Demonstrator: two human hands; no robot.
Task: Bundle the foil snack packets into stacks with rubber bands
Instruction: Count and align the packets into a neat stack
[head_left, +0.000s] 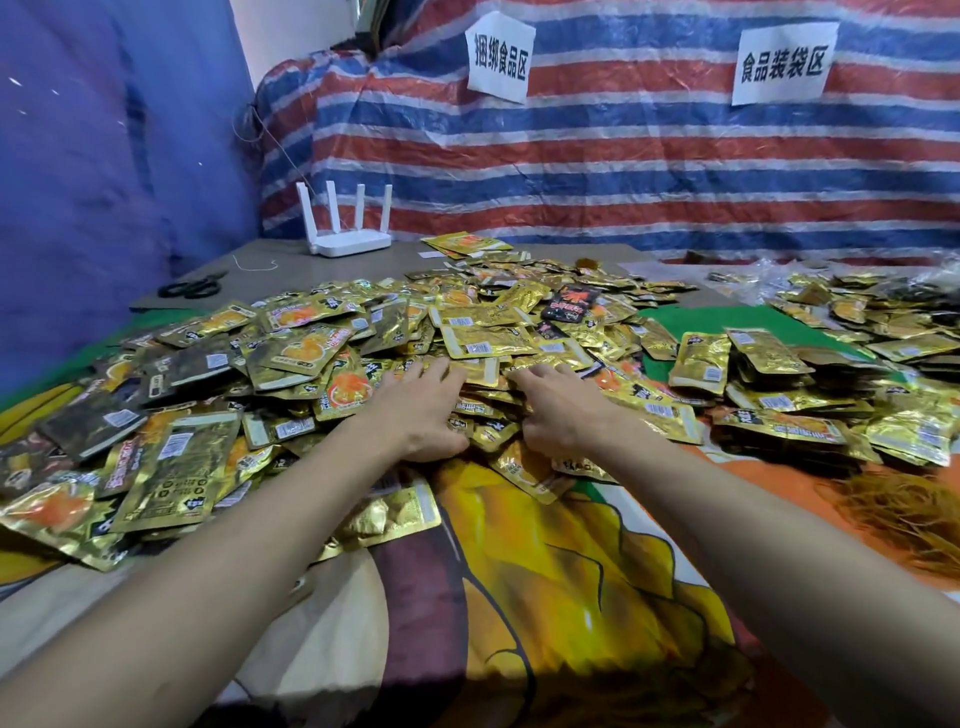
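**A:** Head view first. Where are the hands?

**B:** Both reach out over the cloth (571, 571) and lie palm down on the near edge of the big heap of packets (322, 332). The left hand (421, 410) has its fingers straight and a little spread, flat on the foil. The right hand (558, 415) lies the same way just beside it. Both thumbs bend inward toward the few packets between them.

**A:** Which way do the packets point?

**B:** Every way. They lie flat, overlapping, some face up, some label side up. One gold packet (488, 338) just past the fingertips has its long axis running left to right. A larger one (171, 478) near the left forearm runs away from the person, tilted slightly right.

**A:** And off to the right?

**B:** A second spread of packets, some in low stacks (769, 364), several with their long axis running away from the person. A tangle of bands (904, 514) lies on the cloth near the right forearm, apart from both hands.

**A:** Anything behind?

**B:** Scissors (189, 287) and a white router (350, 241) at the far left, and a striped tarp (623, 171) bearing two paper signs (501, 57).
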